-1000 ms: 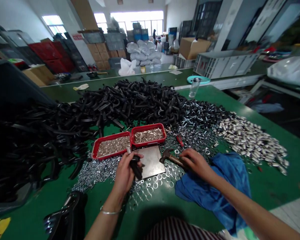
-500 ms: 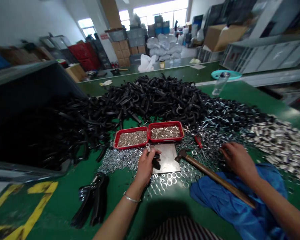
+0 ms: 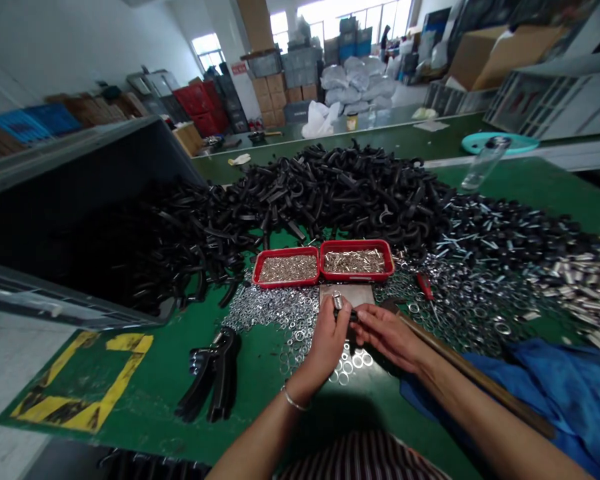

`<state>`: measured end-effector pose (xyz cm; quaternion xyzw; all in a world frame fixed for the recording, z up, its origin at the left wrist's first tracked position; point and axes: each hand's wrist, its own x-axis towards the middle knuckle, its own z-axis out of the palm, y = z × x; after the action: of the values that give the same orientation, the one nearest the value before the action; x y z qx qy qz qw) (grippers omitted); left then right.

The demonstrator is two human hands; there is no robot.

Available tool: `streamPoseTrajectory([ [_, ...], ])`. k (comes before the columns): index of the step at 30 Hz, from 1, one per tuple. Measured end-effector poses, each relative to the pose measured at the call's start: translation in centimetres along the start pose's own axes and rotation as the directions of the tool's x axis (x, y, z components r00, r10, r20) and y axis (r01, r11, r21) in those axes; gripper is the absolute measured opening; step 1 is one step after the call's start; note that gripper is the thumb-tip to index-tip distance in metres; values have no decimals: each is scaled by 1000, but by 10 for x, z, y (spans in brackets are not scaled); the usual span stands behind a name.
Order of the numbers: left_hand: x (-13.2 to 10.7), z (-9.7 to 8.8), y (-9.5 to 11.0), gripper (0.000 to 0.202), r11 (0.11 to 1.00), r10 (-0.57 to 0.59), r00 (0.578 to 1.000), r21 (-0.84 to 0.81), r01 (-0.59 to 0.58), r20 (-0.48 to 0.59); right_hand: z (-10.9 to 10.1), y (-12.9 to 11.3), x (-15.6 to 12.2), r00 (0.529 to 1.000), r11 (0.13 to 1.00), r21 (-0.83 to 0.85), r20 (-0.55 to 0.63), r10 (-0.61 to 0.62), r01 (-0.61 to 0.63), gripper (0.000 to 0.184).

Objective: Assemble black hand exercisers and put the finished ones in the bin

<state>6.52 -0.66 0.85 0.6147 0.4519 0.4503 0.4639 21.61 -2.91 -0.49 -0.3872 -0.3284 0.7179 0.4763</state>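
Observation:
My left hand is closed around a small black part with a silver coil spring sticking up from it. Against that part, my right hand has its fingers pinched together; what lies between them is too small to make out. Both hands are over the near edge of a flat metal plate. A hammer lies to the right, its handle partly behind my right forearm. To the left rests a black-handled hand grip with a metal spring.
Two red trays of small metal pins stand beyond the plate. Around them spread loose metal rings, a heap of black curved handles, silver cylinders, a red-handled screwdriver and a blue cloth. A large grey crate stands left.
My right hand has come left from the loose pieces near the blue cloth to meet my left hand at the black part. The camera view has shifted left.

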Motion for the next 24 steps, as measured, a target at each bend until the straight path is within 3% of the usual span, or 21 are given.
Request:
streamPoseTrajectory([
  [3,-1,2,0,26,997,-67,997,-34,66,-37,-7,1,-5,984,939,-311,-57,-170,144,27],
  [6,1,4,4,26,993,-91,996,-75,90,-4,-11,1,-6,880,645,-680,-1,-475,348,19],
  [8,4,3,6,25,995,-70,997,-72,71,25,-11,-1,-3,811,439,-800,98,-576,409,18],
  [10,9,3,3,25,995,-76,997,-61,77,8,-10,-6,1,792,308,-856,173,-586,416,25],
  [14,24,3,-13,31,940,-256,966,-240,241,-30,-22,-22,1,857,181,-891,318,-405,416,40],
  [16,32,3,-21,36,871,-338,941,-387,303,-22,-49,-33,-7,882,161,-911,303,-360,379,46],
  [18,38,0,-25,38,811,-377,926,-496,310,-37,-94,-48,-18,884,117,-961,180,-432,253,39],
  [20,42,-1,-26,39,765,-403,914,-567,305,-51,-149,-68,-28,836,43,-999,-21,-548,3,26],
  [21,42,0,-26,39,745,-416,908,-590,310,-49,-176,-79,-30,789,6,-986,-137,-599,-166,24],
  [22,42,2,-26,39,728,-429,902,-606,320,-39,-201,-89,-31,751,1,-967,-198,-630,-254,24],
  [24,40,8,-24,39,705,-443,896,-617,349,0,-239,-110,-27,717,-22,-939,-248,-652,-344,25],
])
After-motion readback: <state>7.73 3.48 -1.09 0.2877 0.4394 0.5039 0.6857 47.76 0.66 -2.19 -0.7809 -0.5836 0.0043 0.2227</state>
